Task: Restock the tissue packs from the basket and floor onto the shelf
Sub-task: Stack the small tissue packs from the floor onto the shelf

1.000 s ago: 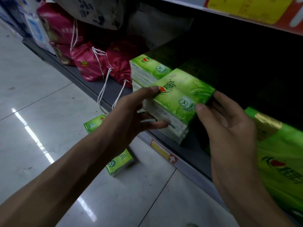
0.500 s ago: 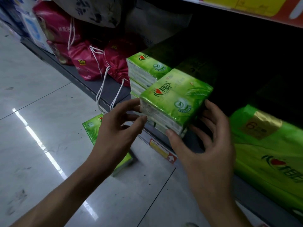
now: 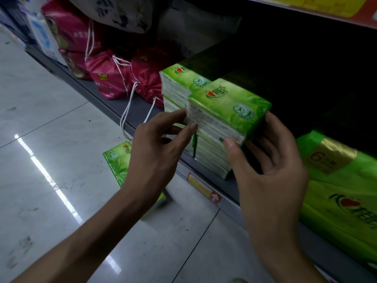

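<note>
shelf [image 3: 110,103]: bottom one, dark grey
stack [image 3: 208,158]: green tissue packs at its front edge
top tissue pack [image 3: 228,105]: on that stack, between both hands
right hand [image 3: 271,180]: grip wrapped round its right end
left hand [image 3: 155,152]: grip pinching its left end
loose pack [image 3: 116,162]: on the floor [image 3: 51,139], behind left wrist

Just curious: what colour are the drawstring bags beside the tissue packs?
Magenta pink; the drawstring bags show in the head view.

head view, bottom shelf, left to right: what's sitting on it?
Blue-white packs → pink drawstring bags → rear tissue stack → front tissue stack, its top pack held by left hand and right hand → big green pack.
</note>
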A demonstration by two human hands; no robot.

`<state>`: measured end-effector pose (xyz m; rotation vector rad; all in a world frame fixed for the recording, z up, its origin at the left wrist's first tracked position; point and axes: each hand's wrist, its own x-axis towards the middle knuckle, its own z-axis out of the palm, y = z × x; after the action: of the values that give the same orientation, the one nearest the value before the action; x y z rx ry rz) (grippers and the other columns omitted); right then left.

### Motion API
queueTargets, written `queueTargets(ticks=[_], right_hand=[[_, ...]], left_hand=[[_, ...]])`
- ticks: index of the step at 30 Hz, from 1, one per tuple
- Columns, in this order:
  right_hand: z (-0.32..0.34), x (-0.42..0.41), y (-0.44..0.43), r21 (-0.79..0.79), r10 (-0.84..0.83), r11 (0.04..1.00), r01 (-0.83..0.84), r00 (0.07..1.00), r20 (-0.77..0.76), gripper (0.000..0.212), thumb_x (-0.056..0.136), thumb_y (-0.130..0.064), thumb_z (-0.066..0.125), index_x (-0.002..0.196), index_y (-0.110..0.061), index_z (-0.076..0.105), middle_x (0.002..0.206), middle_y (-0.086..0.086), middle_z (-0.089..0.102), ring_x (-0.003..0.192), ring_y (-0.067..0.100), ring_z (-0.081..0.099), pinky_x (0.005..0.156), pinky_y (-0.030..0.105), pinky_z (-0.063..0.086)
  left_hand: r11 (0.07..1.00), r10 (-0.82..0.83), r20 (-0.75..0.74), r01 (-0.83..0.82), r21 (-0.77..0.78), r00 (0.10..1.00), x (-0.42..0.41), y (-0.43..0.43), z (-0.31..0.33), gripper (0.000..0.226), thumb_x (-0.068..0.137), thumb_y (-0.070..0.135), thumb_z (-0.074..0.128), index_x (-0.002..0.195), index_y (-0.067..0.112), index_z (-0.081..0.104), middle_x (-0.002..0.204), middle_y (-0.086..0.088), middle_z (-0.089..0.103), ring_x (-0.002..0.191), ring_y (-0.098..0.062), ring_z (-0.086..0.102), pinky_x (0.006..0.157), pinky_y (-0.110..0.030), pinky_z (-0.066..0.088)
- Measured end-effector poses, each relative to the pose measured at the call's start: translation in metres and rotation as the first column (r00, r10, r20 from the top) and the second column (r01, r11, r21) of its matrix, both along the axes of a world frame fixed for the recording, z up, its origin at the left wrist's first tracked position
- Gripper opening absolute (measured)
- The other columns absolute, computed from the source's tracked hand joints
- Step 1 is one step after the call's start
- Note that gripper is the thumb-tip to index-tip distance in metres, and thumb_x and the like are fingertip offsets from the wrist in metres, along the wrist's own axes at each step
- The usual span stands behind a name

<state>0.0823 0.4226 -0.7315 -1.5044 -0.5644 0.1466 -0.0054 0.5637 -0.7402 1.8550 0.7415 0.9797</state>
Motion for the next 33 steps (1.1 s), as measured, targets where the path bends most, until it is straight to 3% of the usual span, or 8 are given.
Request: queueTargets(ticks=[2, 6, 9, 15, 19, 22, 28, 33], right_hand=[[0.002, 0.003, 0.002, 0.019, -0.009, 1.0, 0.009, 1.0, -0.003, 0.07, 0.088, -0.019, 0.081, 0.15, -0.026, 0.051, 0.145, -0.004, 0.059, 0.126, 0.004, 0.062, 0.095, 0.023, 0.058], [0.003, 0.01, 0.005, 0.033, -0.009, 0.999, 0.01, 1.0, -0.017, 0.068, 0.088, -0.018, 0.081, 0.149, -0.025, 0.052, 0.143, -0.004, 0.061, 0.126, 0.004, 0.062, 0.095, 0.025, 0.059], [-0.001, 0.013, 0.006, 0.026, -0.007, 1.0, 0.008, 1.0, -0.027, 0.068, 0.088, -0.017, 0.081, 0.149, -0.024, 0.052, 0.142, -0.005, 0.061, 0.126, 0.003, 0.062, 0.097, 0.024, 0.058], [-0.013, 0.015, 0.005, -0.004, -0.019, 1.0, 0.019, 1.0, -0.024, 0.07, 0.088, -0.016, 0.08, 0.15, -0.028, 0.05, 0.145, -0.008, 0.059, 0.128, -0.001, 0.059, 0.098, 0.017, 0.054], [-0.018, 0.013, 0.002, -0.001, -0.007, 1.0, 0.007, 0.999, -0.041, 0.069, 0.09, -0.012, 0.078, 0.151, -0.028, 0.049, 0.145, -0.009, 0.059, 0.124, -0.005, 0.06, 0.093, 0.01, 0.052], [-0.019, 0.012, 0.002, 0.006, -0.01, 1.0, 0.01, 0.999, -0.048, 0.066, 0.091, -0.013, 0.077, 0.15, -0.026, 0.051, 0.143, -0.009, 0.061, 0.122, -0.006, 0.061, 0.093, 0.012, 0.053], [-0.014, 0.019, 0.008, 0.03, -0.044, 0.999, 0.045, 0.998, -0.04, 0.063, 0.093, -0.012, 0.074, 0.151, -0.022, 0.051, 0.142, -0.002, 0.062, 0.121, 0.0, 0.064, 0.095, 0.022, 0.057], [-0.013, 0.022, 0.01, 0.03, -0.068, 0.997, 0.069, 0.997, -0.027, 0.062, 0.093, -0.011, 0.075, 0.15, -0.02, 0.053, 0.133, -0.001, 0.066, 0.111, -0.005, 0.067, 0.09, 0.018, 0.057]], left_hand=[[1.0, 0.017, -0.008, -0.016, 0.006, 1.0, 0.005, 0.001, 0.002, 0.035, 0.094, 0.024, 0.076, 0.128, 0.015, 0.074, 0.107, 0.01, 0.077, 0.089, -0.006, 0.075, 0.082, -0.034, 0.062], [0.998, 0.064, 0.002, -0.064, -0.007, 0.998, 0.01, 0.001, 0.006, 0.035, 0.088, 0.028, 0.082, 0.122, 0.019, 0.076, 0.101, 0.021, 0.075, 0.081, -0.001, 0.075, 0.077, -0.023, 0.063], [0.996, 0.087, -0.018, -0.087, -0.007, 0.996, 0.014, 0.001, 0.004, 0.028, 0.086, 0.03, 0.084, 0.113, 0.024, 0.078, 0.095, 0.027, 0.073, 0.076, 0.003, 0.074, 0.074, -0.023, 0.062], [0.993, 0.108, -0.034, -0.11, -0.048, 0.994, 0.019, 0.0, -0.009, 0.027, 0.086, 0.031, 0.084, 0.111, 0.02, 0.08, 0.094, 0.02, 0.076, 0.079, 0.001, 0.074, 0.076, -0.025, 0.062], [0.994, 0.1, -0.017, -0.101, -0.035, 0.995, 0.017, 0.0, -0.016, 0.025, 0.09, 0.021, 0.081, 0.114, 0.022, 0.079, 0.097, 0.016, 0.078, 0.082, -0.001, 0.076, 0.081, -0.032, 0.064], [0.993, 0.11, 0.012, -0.109, -0.049, 0.994, 0.019, 0.001, -0.016, 0.021, 0.091, 0.017, 0.081, 0.11, 0.024, 0.079, 0.094, 0.013, 0.079, 0.081, -0.006, 0.077, 0.081, -0.037, 0.065], [0.99, 0.135, 0.01, -0.135, -0.034, 0.991, 0.03, 0.006, -0.009, 0.011, 0.087, 0.026, 0.084, 0.098, 0.025, 0.082, 0.087, 0.015, 0.079, 0.073, -0.001, 0.074, 0.076, -0.036, 0.064], [0.986, 0.161, 0.009, -0.161, -0.048, 0.987, 0.038, 0.008, -0.013, 0.01, 0.087, 0.029, 0.085, 0.094, 0.023, 0.083, 0.085, 0.014, 0.079, 0.071, -0.007, 0.074, 0.075, -0.044, 0.063]])
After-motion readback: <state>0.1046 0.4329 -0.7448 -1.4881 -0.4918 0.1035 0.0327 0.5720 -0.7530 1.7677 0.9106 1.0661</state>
